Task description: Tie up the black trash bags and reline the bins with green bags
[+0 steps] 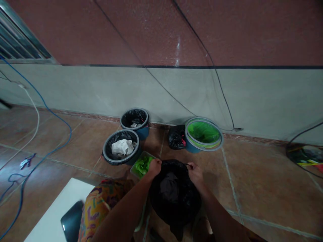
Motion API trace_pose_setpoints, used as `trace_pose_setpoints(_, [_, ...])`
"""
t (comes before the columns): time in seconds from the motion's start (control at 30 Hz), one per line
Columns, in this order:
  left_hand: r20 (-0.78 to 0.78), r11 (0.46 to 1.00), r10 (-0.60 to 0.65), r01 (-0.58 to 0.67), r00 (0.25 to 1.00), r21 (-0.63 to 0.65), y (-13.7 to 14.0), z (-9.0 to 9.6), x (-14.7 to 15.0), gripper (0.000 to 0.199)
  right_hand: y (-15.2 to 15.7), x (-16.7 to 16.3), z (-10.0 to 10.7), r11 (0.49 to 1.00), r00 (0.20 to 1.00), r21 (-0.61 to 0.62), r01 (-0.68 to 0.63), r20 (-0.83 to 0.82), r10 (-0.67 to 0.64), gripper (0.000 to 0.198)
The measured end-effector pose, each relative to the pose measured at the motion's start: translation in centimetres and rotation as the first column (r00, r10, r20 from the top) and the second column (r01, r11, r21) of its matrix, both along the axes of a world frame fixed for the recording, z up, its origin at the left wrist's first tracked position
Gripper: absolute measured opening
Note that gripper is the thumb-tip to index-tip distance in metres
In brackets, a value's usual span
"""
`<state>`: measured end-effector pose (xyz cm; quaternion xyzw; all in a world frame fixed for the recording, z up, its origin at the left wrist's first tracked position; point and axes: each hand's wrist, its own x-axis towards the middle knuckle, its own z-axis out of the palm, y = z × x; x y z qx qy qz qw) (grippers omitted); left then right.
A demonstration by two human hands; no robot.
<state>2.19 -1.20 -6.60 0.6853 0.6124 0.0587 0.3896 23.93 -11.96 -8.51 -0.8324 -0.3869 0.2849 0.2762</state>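
A black bin bag (pixel 176 198) is spread between my two hands, its top edge stretched over a round shape that it covers. My left hand (pixel 154 167) pinches the far left part of the bag's edge. On the far right part, my right hand (pixel 194 173) has its fingers closed on the same edge. Beside my left hand, a clear tray with bright green crumpled material (pixel 142 166) stands on the floor. Whether a bin sits under the black plastic I cannot tell.
Two bins lined with black bags, the nearer (pixel 121 147) and the farther (pixel 135 119), hold crumpled white paper. A green-lined blue bin (pixel 204 134) stands by the wall beside a bundled black bag (pixel 176 137). Blue cable (pixel 68 126) and a white board (pixel 58 208) lie left.
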Motion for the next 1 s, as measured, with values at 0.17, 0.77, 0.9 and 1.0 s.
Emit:
trace_pose_setpoints(0.17, [0.060, 0.997, -0.048, 0.045, 0.997, 0.056, -0.6, 2.1, -0.4, 0.024, -1.2, -0.5, 1.0, 0.996, 0.999, 0.087, 0.035, 0.019, -0.037, 0.035])
trace_pose_setpoints(0.77, [-0.064, 0.936, -0.345, 0.349, 0.936, 0.056, -2.6, 5.5, -1.4, 0.028, -3.4, -1.6, 5.3, 0.979, 0.993, 0.182, -0.088, -0.062, 0.100, 0.024])
trace_pose_setpoints(0.9, [-0.187, 0.947, -0.249, 0.279, 0.950, 0.157, -3.0, 6.4, -1.4, 0.025, -4.2, -1.7, 5.6, 0.991, 0.996, 0.126, 0.038, 0.075, -0.047, 0.029])
trace_pose_setpoints(1.0, [-0.228, 0.953, -0.163, 0.213, 0.960, 0.215, -3.1, 6.8, -1.2, 0.027, -5.2, -1.6, 5.3, 0.997, 0.984, 0.013, 0.078, 0.160, -0.079, 0.038])
